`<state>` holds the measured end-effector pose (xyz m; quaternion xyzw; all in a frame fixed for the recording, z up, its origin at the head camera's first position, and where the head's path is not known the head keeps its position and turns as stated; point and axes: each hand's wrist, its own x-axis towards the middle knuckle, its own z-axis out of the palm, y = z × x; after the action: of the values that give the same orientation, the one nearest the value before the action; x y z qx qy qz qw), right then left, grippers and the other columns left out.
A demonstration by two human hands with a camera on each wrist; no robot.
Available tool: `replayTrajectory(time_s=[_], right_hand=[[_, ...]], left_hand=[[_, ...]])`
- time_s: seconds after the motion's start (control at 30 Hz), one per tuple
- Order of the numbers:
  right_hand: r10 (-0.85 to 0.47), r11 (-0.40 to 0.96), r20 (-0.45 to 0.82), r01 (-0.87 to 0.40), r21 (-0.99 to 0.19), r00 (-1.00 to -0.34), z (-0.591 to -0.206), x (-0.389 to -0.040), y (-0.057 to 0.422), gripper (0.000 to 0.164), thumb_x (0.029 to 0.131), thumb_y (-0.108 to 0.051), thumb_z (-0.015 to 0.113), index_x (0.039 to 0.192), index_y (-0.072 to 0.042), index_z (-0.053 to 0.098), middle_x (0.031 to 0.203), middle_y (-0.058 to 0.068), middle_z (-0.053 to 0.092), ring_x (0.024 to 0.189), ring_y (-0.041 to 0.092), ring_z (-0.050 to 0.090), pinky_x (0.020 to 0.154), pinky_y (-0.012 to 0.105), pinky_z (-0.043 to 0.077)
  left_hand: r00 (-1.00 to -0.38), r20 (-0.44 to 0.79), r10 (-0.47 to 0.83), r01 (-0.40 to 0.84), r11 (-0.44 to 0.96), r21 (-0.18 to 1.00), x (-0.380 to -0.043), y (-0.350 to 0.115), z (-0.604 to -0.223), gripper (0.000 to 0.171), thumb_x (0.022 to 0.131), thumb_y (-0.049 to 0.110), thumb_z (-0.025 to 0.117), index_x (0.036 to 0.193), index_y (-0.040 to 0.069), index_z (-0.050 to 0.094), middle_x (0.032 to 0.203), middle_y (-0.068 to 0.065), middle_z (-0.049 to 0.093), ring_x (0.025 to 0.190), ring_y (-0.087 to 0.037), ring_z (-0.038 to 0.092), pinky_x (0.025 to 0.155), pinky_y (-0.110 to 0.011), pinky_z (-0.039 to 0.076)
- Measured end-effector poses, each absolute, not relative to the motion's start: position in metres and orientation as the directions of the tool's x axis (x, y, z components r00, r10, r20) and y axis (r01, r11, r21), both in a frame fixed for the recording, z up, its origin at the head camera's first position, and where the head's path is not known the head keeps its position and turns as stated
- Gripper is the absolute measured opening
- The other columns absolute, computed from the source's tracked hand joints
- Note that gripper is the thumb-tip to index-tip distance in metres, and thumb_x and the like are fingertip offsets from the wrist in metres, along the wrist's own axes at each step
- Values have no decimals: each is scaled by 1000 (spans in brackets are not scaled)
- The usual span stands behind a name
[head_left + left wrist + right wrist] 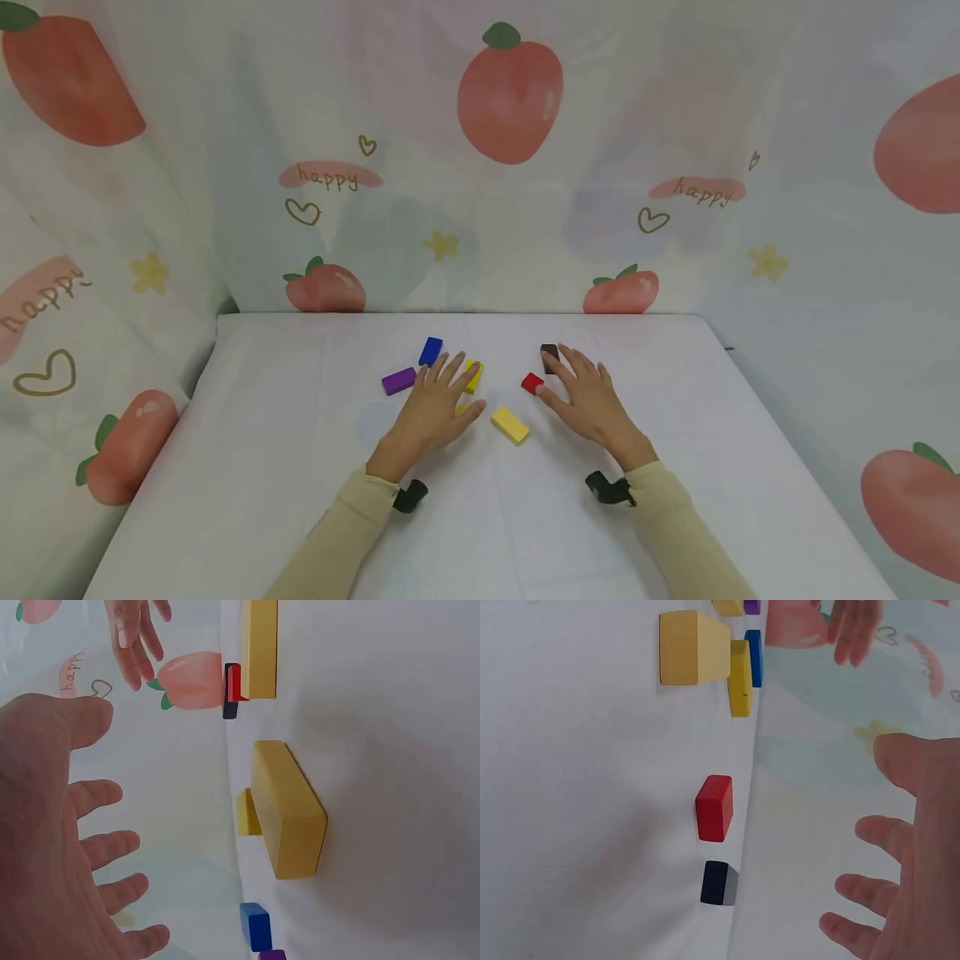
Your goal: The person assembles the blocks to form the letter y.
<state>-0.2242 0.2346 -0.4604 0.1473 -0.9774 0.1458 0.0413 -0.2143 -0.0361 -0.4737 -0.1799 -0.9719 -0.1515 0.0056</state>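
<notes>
My left hand (pixel 433 410) hovers over the left group of blocks with its fingers spread, holding nothing. Around its fingertips lie a blue block (pixel 431 350), a purple block (pixel 398 382) and a bright yellow block (pixel 472 377). One pale yellow block (pixel 289 810) lies under the thumb side, mostly hidden in the head view. Between the hands sits another pale yellow block (pixel 510 425). My right hand (pixel 592 407), also spread, is above a red block (pixel 532 383) and a black block (pixel 718 883). In the right wrist view, its fingers are clear of both.
A white cloth covers the table (pixel 262 467). Behind and beside it hangs a curtain (pixel 510 242) printed with peaches, hearts and stars. A black wrist camera (pixel 411 497) is strapped at the left cuff, and another black camera (pixel 606 488) at the right.
</notes>
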Motion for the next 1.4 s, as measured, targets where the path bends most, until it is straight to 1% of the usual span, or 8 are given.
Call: replayTrajectory(time_s=[0.2,0.33,0.47,0.6,0.83,1.03,1.23,1.4], right_hand=[[-260,903,133,-290,-316,-956,-465,-227,241,65,96,-48,55,151,-18,39,158,15,33,144,39,29,115,65,21],[-251,901,138,-283,-330,-958,-470,-230,245,63,96,-44,57,150,-18,40,156,15,36,143,39,32,113,65,26],[-246,899,130,-276,-339,-960,-474,-234,250,63,96,-43,58,151,-18,39,155,15,37,141,39,35,111,65,31],[-239,893,117,-266,-363,-964,-477,-238,254,62,96,-41,59,150,-18,39,154,17,38,140,40,37,110,63,35],[-223,881,94,-242,-406,-970,-479,-246,261,59,96,-38,59,148,-16,41,152,17,39,138,40,39,109,61,36],[-213,876,82,-228,-426,-973,-480,-254,266,59,97,-39,58,147,-14,42,150,18,41,138,40,40,111,60,35],[-187,872,70,-198,-447,-980,-483,-259,267,57,97,-38,58,146,-14,44,149,17,44,138,38,41,112,58,35],[-150,846,54,-156,-510,-987,-486,-262,265,55,97,-36,59,145,-14,45,146,15,48,132,36,47,108,57,41]], left_hand=[[-923,68,378,378,865,330,-214,-28,-476,64,99,53,45,155,26,30,164,0,25,152,-27,19,122,-50,21],[-916,96,389,396,842,366,-215,-23,-480,61,99,51,47,153,23,35,160,-2,32,150,-27,26,119,-49,28],[-915,125,384,400,826,398,-215,-17,-483,59,99,48,48,150,21,40,157,-3,38,146,-27,33,116,-48,34],[-922,135,362,383,811,441,-217,-10,-486,56,99,45,51,147,19,43,153,-4,43,143,-26,38,113,-48,38],[-942,121,314,332,804,494,-223,3,-490,53,98,43,54,145,19,47,148,-3,49,138,-24,44,110,-45,42],[-956,88,279,281,792,542,-227,15,-488,52,97,41,57,143,19,48,147,-4,50,134,-24,49,108,-44,44],[-966,59,254,242,788,566,-233,27,-490,51,97,40,58,143,21,48,146,-2,50,132,-22,52,108,-43,45],[-972,41,233,213,783,584,-239,36,-490,50,96,39,60,141,21,50,144,-1,53,131,-20,53,108,-40,45]])
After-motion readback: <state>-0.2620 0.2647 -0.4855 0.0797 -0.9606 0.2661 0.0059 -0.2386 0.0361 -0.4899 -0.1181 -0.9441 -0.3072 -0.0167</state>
